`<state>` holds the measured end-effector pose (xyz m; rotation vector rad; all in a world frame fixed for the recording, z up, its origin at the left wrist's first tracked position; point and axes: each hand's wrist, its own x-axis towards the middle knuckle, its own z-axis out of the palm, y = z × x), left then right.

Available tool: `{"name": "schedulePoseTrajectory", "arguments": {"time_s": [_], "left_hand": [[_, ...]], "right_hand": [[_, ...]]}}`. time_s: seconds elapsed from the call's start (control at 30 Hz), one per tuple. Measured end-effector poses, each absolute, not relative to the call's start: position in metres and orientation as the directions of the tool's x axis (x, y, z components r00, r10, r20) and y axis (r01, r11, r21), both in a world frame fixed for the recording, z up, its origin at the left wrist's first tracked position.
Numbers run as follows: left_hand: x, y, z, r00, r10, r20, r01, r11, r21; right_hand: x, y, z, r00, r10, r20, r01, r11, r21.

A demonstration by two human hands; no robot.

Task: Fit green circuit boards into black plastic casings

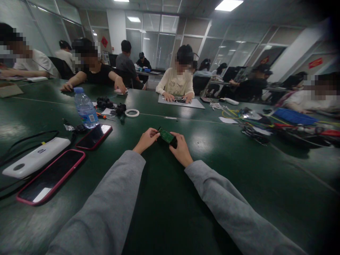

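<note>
Both my hands hold a small black device with a green circuit board [166, 136] just above the dark green table [164, 198]. My left hand [145, 140] pinches its left end with the fingertips. My right hand [181, 148] grips its right end from the side. Grey sleeves cover both my forearms.
Left of me lie two pink-cased phones [50, 176] [94, 136], a white power bank [34, 157] with cables, a water bottle [85, 108], a tape roll [132, 113] and small black parts [105, 102]. Wires and tools [265, 125] clutter the right. Several people sit around the table.
</note>
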<state>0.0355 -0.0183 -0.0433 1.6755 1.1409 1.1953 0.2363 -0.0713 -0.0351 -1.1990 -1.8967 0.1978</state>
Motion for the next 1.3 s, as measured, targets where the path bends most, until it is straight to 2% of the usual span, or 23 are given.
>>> {"name": "schedulePoseTrajectory", "arguments": {"time_s": [0.5, 0.73, 1.03, 1.3], "left_hand": [[0.0334, -0.0151, -0.0499, 0.14, 0.942, 0.305, 0.223, -0.33, 0.917], [0.0338, -0.0143, -0.0504, 0.121, 0.948, 0.294, 0.192, -0.313, 0.93], [0.0332, -0.0154, -0.0498, 0.148, 0.941, 0.305, 0.279, -0.335, 0.9], [0.0336, -0.0161, -0.0485, 0.148, 0.941, 0.304, 0.224, -0.332, 0.917]], "right_hand": [[0.2322, -0.0738, -0.0341, -0.256, 0.822, 0.508, 0.633, 0.54, -0.555], [0.2301, -0.0749, -0.0338, -0.274, 0.802, 0.531, 0.613, 0.571, -0.546], [0.2299, -0.0744, -0.0348, -0.273, 0.807, 0.524, 0.634, 0.56, -0.533], [0.2311, -0.0723, -0.0347, -0.23, 0.827, 0.513, 0.593, 0.537, -0.599]]}}
